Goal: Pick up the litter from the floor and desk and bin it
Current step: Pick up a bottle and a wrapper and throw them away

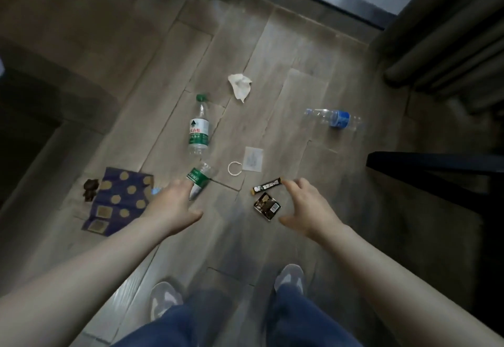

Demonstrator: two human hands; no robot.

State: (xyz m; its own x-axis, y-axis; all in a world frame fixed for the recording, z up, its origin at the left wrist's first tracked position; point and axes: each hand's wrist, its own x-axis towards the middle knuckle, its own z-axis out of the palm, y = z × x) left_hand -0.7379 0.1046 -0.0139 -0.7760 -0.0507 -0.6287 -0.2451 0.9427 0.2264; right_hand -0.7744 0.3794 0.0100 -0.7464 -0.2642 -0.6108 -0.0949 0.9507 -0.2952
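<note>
The left hand hangs over the floor with fingers relaxed and thumb out, holding nothing. Its fingertips cover the lower end of a small green-labelled bottle, and contact cannot be judged. A pale blue scrap peeks out beside that hand, too hidden to name. The right hand is spread and empty, with its forefinger just beside the end of a black stick sachet. A dark lump at the left edge of a purple sheet with gold dots is too blurred to identify.

The litter lies on the wood-plank floor:
- A green-capped water bottle is on its side.
- A crumpled white tissue lies beyond it.
- A clear bottle with a blue label lies well to the right.
- A white ring touches a pale square sachet.
- A dark square packet lies between the hands, near the right thumb.

A black furniture edge juts in from the right, and a grey curtain hangs above it. Two grey shoes and blue jeans fill the bottom.

The larger bottle's green-and-white label carries red and white Chinese characters, too soft to read. The white print on the stick sachet is also unreadable.
</note>
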